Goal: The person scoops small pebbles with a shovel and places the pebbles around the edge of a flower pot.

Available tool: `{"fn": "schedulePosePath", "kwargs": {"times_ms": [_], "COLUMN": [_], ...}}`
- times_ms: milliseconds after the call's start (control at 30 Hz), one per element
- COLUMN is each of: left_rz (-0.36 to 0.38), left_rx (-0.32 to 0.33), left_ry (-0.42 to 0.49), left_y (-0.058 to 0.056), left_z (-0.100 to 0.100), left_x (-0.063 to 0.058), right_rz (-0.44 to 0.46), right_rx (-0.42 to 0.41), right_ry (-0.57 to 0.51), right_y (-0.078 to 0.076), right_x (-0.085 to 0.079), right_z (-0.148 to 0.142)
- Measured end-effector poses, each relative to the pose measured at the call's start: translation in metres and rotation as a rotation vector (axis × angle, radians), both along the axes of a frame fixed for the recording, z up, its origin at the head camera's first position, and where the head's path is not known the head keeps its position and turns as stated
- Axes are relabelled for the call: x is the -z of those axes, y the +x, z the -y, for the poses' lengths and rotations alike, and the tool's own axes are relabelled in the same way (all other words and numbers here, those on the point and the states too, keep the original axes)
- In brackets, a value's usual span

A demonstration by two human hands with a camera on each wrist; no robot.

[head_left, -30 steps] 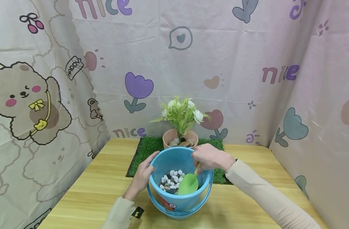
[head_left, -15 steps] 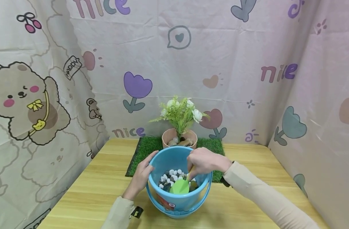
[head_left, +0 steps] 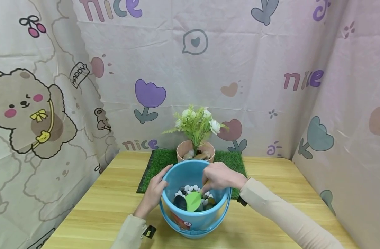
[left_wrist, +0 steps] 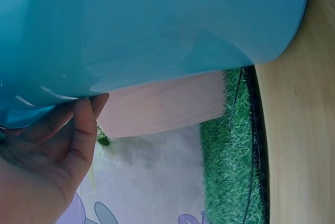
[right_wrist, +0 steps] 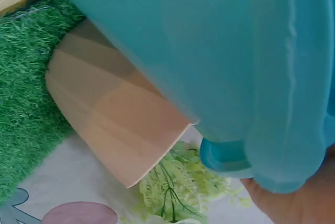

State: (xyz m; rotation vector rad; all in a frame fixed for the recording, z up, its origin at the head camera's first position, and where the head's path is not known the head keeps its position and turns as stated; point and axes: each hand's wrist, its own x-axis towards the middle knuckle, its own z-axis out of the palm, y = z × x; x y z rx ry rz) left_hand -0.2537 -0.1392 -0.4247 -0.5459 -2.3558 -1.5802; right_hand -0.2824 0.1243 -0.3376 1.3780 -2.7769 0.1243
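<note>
A light-blue bucket [head_left: 202, 219] stands on the table with white, grey and dark pebbles [head_left: 187, 188] inside. My left hand [head_left: 153, 193] grips its left rim; in the left wrist view, the fingers of that hand [left_wrist: 52, 156] lie along the bucket's outer wall [left_wrist: 157, 30]. Reaching over the right side, my right hand [head_left: 222, 175] holds a green toy shovel by its handle. The shovel's blade [head_left: 193, 201] is turned on the pebbles, beside a large dark stone [head_left: 179, 202]. In the right wrist view the bucket wall [right_wrist: 209, 41] hides most of that hand [right_wrist: 303, 198].
Behind the bucket, a pink pot [head_left: 181, 151] with stones and white artificial flowers [head_left: 194, 124] stands on a green turf mat [head_left: 160, 160]. The bucket's handle [head_left: 169, 221] hangs down at the front. Wooden tabletop [head_left: 109, 197] extends to both sides, with printed curtains [head_left: 255, 103] around it.
My right hand has moved left and lower into the bucket. The shovel blade has shifted left and turned, and larger dark stones now show around it. My left hand stays on the rim.
</note>
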Motion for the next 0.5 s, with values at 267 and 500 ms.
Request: {"fn": "schedulePosePath", "kwargs": {"times_ms": [267, 500], "left_rz": [-0.004, -0.004], "left_rx": [0.001, 0.016], "left_ry": [0.001, 0.004], "left_y": [-0.0011, -0.0008], "left_z": [0.0009, 0.0008], "left_x": [0.0003, 0.001], "right_rz": [-0.08, -0.08], "right_rx": [-0.039, -0.031], "right_ry": [-0.038, -0.072], "right_y": [0.0009, -0.0005], "right_x": [0.0031, 0.0077], "right_z": [-0.0032, -0.0024]}}
